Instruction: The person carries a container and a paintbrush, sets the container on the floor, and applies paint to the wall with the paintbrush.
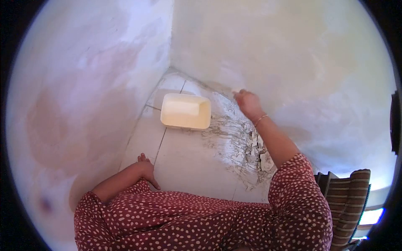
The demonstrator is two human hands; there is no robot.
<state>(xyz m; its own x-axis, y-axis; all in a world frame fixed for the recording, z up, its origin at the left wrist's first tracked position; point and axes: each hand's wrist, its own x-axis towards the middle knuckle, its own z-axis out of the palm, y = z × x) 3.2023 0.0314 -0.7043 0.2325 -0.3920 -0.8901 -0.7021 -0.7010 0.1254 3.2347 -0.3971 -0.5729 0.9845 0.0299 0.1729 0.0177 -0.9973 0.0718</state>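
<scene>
Near the foot of the right wall, my right hand (248,103) is closed at the fingertips; whatever it may pinch is too small to name. A bracelet circles that wrist. My left hand (147,169) hangs low at the left over the tiled floor (188,159), fingers apart and holding nothing. Between the hands and farther back sits a cream rectangular tub (185,110), its inside pale with no contents I can make out. Flakes and broken pieces of plaster (253,150) lie on the floor below my right forearm, with white dust smeared around them.
Two walls meet in a corner behind the tub, the left wall (83,92) and the right wall (284,54), both patchy. A striped brown cushioned seat (345,201) stands at the lower right. A dark object (395,123) shows at the right edge.
</scene>
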